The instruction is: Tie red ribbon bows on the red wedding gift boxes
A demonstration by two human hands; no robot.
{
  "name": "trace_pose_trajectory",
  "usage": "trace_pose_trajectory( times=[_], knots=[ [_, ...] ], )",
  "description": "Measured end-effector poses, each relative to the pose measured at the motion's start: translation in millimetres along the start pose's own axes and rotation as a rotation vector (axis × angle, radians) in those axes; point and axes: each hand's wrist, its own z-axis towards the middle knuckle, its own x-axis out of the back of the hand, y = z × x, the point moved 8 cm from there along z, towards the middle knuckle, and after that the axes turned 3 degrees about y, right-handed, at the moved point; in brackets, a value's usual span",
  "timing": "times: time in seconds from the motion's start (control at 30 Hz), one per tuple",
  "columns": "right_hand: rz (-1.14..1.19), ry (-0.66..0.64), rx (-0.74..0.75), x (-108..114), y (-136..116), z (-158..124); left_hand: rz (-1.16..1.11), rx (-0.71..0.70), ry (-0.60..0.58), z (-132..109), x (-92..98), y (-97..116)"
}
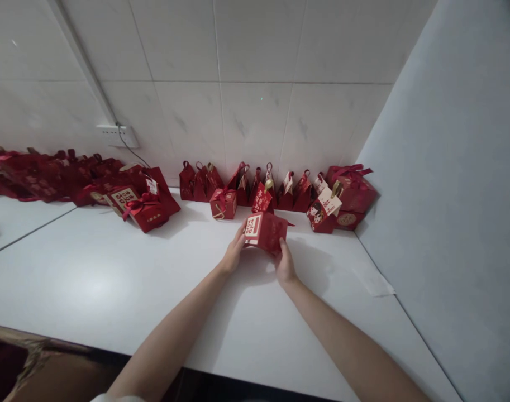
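Between my two hands is a red gift box (273, 231) with a cream panel of red characters on its left side. My left hand (234, 250) grips the box by its left edge, and my right hand (285, 263) holds it at the lower right. The box is tilted above the white table, just in front of a row of small red boxes. Close behind it are a red box with a gold loop (262, 198) and a cube-shaped red box with a ribbon bow (223, 202). The underside of the held box is hidden.
Peaked red boxes with loops (195, 184) line the tiled wall. Larger red boxes (353, 192) are stacked at the right corner by a pale partition (456, 184). More red boxes (148, 209) crowd the left. A power socket (117, 135) is on the wall; a cardboard carton (49, 374) stands below the table's edge.
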Motion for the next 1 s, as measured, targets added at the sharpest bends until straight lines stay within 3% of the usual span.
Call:
trace_pose_trajectory(
  times=[0.27, 0.43, 0.57, 0.67, 0.8, 1.0],
  knots=[
    [0.159, -0.020, -0.259, 2, 16, 15, 0.098, 0.028, -0.112, -7, -10.1, -7],
    [0.180, -0.052, -0.290, -6, 16, 14, 0.093, 0.003, -0.064, -10, -4.0, -6],
    [0.196, -0.204, -0.224, -26, 4, 4, 0.062, 0.030, 0.015, -8, 3.1, -3],
    [0.134, -0.328, -0.108, -34, -7, -3, 0.057, 0.034, -0.016, -7, 2.2, 0],
    [-0.022, -0.328, -0.048, -28, -8, -3, 0.072, 0.024, -0.079, -8, 3.3, -1],
    [-0.070, -0.343, -0.054, -26, -5, -2, 0.090, 0.095, -0.192, -9, 10.1, -7]
  ],
)
